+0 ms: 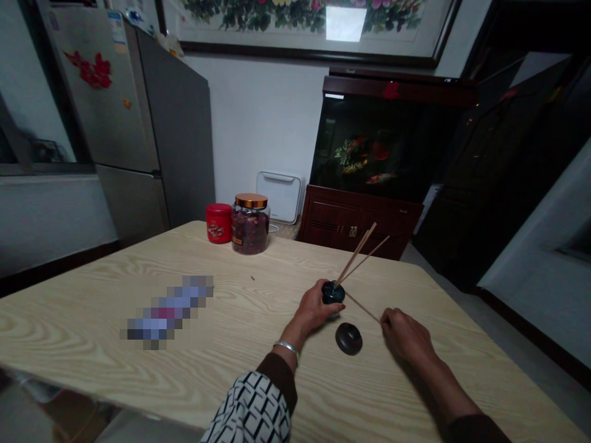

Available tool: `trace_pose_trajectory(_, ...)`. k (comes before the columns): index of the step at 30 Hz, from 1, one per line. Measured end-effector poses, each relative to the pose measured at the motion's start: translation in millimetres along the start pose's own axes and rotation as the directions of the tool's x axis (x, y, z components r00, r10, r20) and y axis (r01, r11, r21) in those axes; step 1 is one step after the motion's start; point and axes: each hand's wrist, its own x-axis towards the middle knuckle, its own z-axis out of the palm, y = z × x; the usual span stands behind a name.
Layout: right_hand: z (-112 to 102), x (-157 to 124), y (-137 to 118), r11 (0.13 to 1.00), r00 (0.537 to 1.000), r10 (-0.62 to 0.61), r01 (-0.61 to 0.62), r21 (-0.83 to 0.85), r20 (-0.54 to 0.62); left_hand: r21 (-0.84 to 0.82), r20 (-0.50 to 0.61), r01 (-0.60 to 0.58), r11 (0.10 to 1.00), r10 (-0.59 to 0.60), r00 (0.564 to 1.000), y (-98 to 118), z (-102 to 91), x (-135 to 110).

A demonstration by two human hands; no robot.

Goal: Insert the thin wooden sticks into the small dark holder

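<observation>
My left hand (314,307) grips a small dark round pot (333,293) on the light wood-grain table (258,369), and two thin wooden sticks (360,258) rise from the pot toward the far right. My right hand (406,337) pinches a third thin stick (363,307) by its end, and the stick's far tip reaches close to the pot. Between my hands, a dark round lid (348,338) lies on the tabletop, touching neither hand. A silver bangle (287,349) circles my left wrist.
At the table's far edge stand a red tin (218,223) and a copper-lidded glass jar (250,223) of dried flowers. A pixelated object (166,312) lies to the left. Beyond the table are a fridge (129,123) and a fish tank (378,147).
</observation>
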Motion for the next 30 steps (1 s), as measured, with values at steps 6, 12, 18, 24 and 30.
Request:
trace_pose_trajectory(6, 1.1, 13.7, 8.9, 0.990, 0.994, 0.032, -0.045, 0.130, 0.105, 0.014, 0.004, -0.005, 1.000, 0.005, 1.000, 2.4, 0.3, -1.1)
trace_pose_trajectory(12, -10.0, 13.9, 17.4, 0.815, 0.988, 0.046, 0.048, 0.577, -0.147, 0.057, 0.003, -0.003, 0.998, 0.003, 1.000, 2.1, -1.5, -0.6)
trace_pose_trajectory(18, -54.6, 10.7, -26.6, 0.110, 0.941, 0.324, 0.070, 0.991, -0.102, 0.068, -0.009, 0.001, 0.998, -0.001, 1.000, 1.2, -1.3, -0.7)
trace_pose_trajectory(24, -65.0, 18.1, -70.4, 0.164, 0.894, 0.295, 0.300, 0.940, -0.337, 0.044, -0.007, 0.003, 0.999, -0.003, 1.000, 1.9, -1.0, -0.6)
trace_pose_trajectory(30, -60.6, 27.7, -85.5, 0.422, 0.866, 0.198, 0.348, 0.837, -0.459, 0.046, 0.004, 0.017, 0.999, -0.018, 1.000, 3.3, -1.9, -0.3)
